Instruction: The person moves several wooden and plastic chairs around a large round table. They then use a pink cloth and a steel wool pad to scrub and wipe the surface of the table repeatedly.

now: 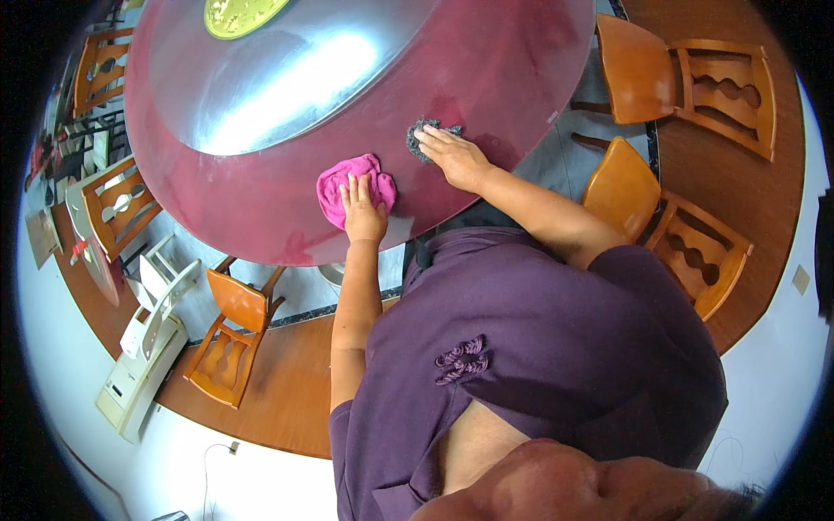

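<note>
Before me is a round dark-red tabletop [260, 202] with a shiny glass turntable [215, 98] on it. My left hand [365, 211] presses down on a bunched pink cloth [330, 192] near the table's front edge, its fingers spread over the fabric. To the right and a little farther in, my right hand [456, 158] covers a dark grey scouring pad [412, 142], which shows around the fingertips. Both the cloth and the pad rest on the red surface outside the turntable. Darker, wet-looking patches mark the tabletop near the pad and toward the front edge.
A gold-yellow disc [241, 14] lies at the turntable's middle. Wooden chairs stand to the right [635, 68], near my right elbow [622, 189], and behind on the left [238, 303]. A white plastic chair [159, 277] stands by a pale cabinet [140, 378] at left.
</note>
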A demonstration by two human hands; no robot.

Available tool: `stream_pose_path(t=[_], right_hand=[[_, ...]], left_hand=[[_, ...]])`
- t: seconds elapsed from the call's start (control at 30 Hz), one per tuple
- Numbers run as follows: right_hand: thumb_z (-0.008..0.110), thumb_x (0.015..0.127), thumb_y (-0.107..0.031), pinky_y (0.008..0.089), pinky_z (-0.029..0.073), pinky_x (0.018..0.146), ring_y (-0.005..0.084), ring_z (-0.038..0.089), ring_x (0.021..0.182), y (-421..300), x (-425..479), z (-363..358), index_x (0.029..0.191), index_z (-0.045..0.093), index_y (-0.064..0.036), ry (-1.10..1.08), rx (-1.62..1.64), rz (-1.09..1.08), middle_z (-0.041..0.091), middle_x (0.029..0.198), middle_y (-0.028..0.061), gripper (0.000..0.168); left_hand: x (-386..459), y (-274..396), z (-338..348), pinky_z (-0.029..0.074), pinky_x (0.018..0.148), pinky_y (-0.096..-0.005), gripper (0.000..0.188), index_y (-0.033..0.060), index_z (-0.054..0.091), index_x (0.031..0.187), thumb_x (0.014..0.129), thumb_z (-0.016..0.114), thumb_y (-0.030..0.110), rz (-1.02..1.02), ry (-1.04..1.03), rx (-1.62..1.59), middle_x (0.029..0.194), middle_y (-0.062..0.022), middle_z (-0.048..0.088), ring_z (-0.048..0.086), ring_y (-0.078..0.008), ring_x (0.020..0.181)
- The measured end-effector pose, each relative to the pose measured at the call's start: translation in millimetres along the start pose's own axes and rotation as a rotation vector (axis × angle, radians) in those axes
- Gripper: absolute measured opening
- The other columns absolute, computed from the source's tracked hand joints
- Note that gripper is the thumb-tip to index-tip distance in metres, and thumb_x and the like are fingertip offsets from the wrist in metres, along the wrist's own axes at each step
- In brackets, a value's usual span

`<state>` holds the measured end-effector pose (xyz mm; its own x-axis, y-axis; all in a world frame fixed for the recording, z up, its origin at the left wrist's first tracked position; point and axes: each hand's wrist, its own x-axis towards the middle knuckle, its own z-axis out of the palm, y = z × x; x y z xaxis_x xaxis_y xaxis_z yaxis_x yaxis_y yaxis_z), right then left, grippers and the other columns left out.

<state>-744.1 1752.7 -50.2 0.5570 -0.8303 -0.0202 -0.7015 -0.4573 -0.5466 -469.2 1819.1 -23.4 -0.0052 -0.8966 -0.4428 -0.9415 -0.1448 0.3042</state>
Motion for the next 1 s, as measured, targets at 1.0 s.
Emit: stream_pose_path(t=[1.0], right_hand=[[0.059, 0.084, -0.006, 0.0429, 0.051, 0.101, 0.0330, 0.057, 0.120, 15.4, -105.5, -14.7, 0.113, 0.068, -0.009, 0.048, 0.072, 0.084, 0.060, 0.128, 0.0123, 0.031]], left_hand=[[4.6, -7.5, 5.8, 0.021, 0.125, -0.0476, 0.075, 0.0089, 0.041, 0.149, 0.081, 0.072, 0.009, 0.061, -0.003, 0.047, 0.161, -0.0226, 0.030, 0.023, -0.0451, 0.150]])
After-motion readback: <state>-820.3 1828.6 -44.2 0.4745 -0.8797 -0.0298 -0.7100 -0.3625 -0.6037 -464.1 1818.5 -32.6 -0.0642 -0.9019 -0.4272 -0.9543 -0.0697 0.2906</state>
